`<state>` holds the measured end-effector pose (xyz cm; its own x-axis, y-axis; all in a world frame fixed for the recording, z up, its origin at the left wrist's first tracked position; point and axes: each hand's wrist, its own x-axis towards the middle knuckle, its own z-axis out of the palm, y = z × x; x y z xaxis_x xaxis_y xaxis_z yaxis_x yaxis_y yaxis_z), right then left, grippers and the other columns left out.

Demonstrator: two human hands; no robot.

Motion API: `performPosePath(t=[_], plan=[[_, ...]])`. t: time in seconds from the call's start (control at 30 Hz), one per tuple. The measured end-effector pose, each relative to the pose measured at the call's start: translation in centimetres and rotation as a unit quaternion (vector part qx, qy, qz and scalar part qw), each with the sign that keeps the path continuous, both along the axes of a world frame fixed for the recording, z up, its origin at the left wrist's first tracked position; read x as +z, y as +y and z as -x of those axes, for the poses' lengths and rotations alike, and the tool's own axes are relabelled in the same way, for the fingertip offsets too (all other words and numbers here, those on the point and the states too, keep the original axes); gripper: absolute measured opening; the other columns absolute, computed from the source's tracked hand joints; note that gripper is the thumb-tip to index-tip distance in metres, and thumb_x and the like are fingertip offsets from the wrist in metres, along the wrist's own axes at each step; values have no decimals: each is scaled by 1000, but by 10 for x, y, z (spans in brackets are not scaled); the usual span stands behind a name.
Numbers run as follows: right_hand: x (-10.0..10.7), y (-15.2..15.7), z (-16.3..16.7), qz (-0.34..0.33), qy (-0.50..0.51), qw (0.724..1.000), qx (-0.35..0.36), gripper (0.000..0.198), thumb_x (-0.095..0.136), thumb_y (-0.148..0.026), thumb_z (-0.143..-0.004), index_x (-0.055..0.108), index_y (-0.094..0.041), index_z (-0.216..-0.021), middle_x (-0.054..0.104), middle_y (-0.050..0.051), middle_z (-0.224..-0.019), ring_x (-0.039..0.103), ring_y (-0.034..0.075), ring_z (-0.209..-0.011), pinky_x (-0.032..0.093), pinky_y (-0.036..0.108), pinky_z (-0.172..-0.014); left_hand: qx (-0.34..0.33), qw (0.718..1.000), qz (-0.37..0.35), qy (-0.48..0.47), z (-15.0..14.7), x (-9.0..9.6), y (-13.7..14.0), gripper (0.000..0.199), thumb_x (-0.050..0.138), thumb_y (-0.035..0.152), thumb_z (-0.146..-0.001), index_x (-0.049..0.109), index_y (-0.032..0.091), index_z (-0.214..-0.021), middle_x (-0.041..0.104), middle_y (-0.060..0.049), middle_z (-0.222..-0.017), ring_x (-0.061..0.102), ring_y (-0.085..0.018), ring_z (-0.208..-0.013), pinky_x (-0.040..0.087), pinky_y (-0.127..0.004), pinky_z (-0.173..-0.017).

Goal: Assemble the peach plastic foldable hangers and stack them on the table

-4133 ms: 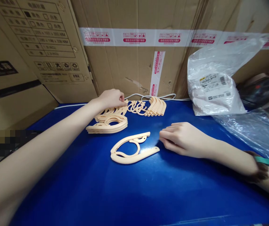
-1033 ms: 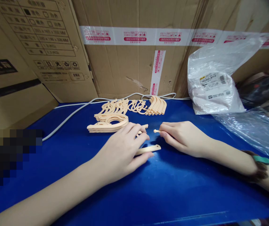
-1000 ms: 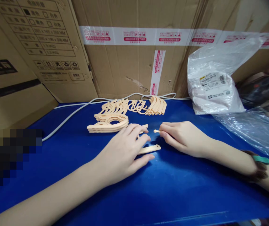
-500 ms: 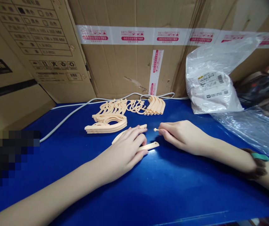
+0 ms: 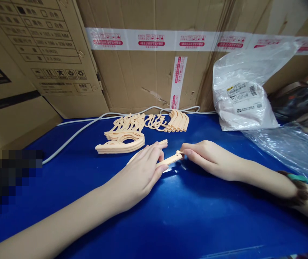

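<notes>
gripping smooth, curved, seemingly plastic frame (image 5: 170, 159)

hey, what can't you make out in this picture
In the head view:
Middle of the cream frame: covered by the left hand.
Most of the small piece: hidden by the right hand.
Fine print on the bag label: too small.
Dark bundle: blurred, cut off by the right edge.

On the counter (image 5: 210, 216), before the cardboard (image 5: 140, 73)
Stacked frames (image 5: 124, 146) lie in front of the hooks (image 5: 134, 123); curved pieces (image 5: 178, 121) lie right of the hooks, the bag (image 5: 241, 102) farther right.
</notes>
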<state>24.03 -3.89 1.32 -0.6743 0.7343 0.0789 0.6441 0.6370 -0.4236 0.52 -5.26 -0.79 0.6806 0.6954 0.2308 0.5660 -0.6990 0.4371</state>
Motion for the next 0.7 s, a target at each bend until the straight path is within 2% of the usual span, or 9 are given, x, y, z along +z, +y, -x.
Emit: performPosePath(t=[0.23,0.5,0.7], plan=[[-1,1,-1,3,12,1000,-1,36,26,-38,-101,45,-19,-76,51,-2,-65,45,11,-56,31,26,-57,3,1000,-1,-14,0,0,-1,11,31,27,-101,41,22,-98,43,-14,-143,34,-21,-138,38,-45,-106],[-1,1,0,16,31,999,11,34,40,-45,-97,45,-19,-75,47,-5,-62,42,9,-54,29,23,-53,2,1000,8,-19,0,1,-1,13,31,28,-101,42,22,-99,44,-12,-143,33,-18,-138,38,-41,-107],[-5,0,1,-14,30,999,21,36,37,-43,-99,50,-18,-78,49,-3,-65,44,10,-56,30,23,-56,-31,998,-41,39,1,2,1,28,28,26,-102,53,18,-112,44,-10,-144,28,-19,-141,29,-44,-115]])
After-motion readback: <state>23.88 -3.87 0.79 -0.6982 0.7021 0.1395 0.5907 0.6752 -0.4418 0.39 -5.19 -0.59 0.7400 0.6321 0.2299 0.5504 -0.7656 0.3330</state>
